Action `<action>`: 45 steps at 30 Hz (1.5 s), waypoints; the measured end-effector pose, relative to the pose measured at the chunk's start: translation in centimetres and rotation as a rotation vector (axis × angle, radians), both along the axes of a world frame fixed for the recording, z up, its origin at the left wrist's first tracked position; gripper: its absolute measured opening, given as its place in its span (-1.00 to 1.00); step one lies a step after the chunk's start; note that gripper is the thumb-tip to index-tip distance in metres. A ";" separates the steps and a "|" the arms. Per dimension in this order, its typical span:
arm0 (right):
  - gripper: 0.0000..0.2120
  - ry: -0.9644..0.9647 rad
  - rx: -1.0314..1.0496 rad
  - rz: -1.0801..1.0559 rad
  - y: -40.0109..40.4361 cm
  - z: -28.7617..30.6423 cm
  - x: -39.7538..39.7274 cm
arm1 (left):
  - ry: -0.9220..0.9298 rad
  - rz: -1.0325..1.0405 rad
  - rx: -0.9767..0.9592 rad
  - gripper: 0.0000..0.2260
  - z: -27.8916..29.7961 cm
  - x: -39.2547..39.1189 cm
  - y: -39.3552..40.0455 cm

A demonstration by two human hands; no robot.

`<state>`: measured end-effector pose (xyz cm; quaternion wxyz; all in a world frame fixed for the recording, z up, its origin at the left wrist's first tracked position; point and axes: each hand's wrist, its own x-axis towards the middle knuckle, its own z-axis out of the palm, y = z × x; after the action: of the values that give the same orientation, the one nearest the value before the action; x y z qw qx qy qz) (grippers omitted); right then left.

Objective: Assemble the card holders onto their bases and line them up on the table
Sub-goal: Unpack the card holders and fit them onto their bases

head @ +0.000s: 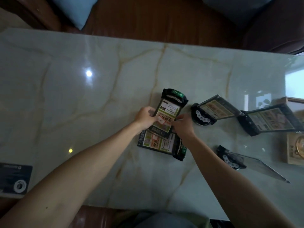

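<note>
My left hand (145, 116) and my right hand (183, 125) both grip one card holder (167, 111), a clear panel with a printed green and white card, its far end seated in a black base (175, 94) on the table. Another card holder (158, 142) lies flat under it, nearer to me. To the right, two assembled holders (218, 107) (269, 120) stand tilted on their black bases. An empty clear holder on a black base (230, 157) lies at the lower right.
The pale green marble table (98, 96) spreads wide to the left. A black card with a white ring (14, 178) lies at the near left edge. A wooden box (295, 148) sits at the right edge. Brown seats with blue cushions (75, 9) line the far side.
</note>
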<state>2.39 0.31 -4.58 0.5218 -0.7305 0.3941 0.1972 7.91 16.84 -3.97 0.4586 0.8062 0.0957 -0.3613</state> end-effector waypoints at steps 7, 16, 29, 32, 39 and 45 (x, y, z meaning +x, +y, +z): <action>-0.96 -0.111 0.139 -0.096 -0.4 2.2 1.7 | -0.103 0.063 -0.078 -0.80 2.6 2.8 0.9; -0.80 -0.233 0.332 -0.214 -2.7 5.6 6.6 | -0.088 0.328 -0.286 -0.84 6.5 7.6 -0.9; -0.44 -0.279 0.326 0.005 -2.9 5.8 7.2 | -0.066 0.192 -0.346 -0.78 6.9 7.9 -1.7; -0.34 -0.205 0.242 0.042 -2.7 5.4 6.7 | -0.076 0.201 -0.313 -0.61 6.5 7.6 -1.3; -0.56 -0.032 -0.229 0.880 -0.5 2.4 2.5 | 0.024 0.141 0.147 -0.57 2.5 2.3 2.0; -0.63 -0.017 -0.534 1.145 1.5 0.6 -1.1 | 0.054 0.117 0.281 -0.79 0.1 -4.6 4.1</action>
<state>1.30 1.82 -3.94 0.1363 -0.9323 -0.0277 0.3340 3.28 20.98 -3.90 0.3589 0.8454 0.2043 -0.3387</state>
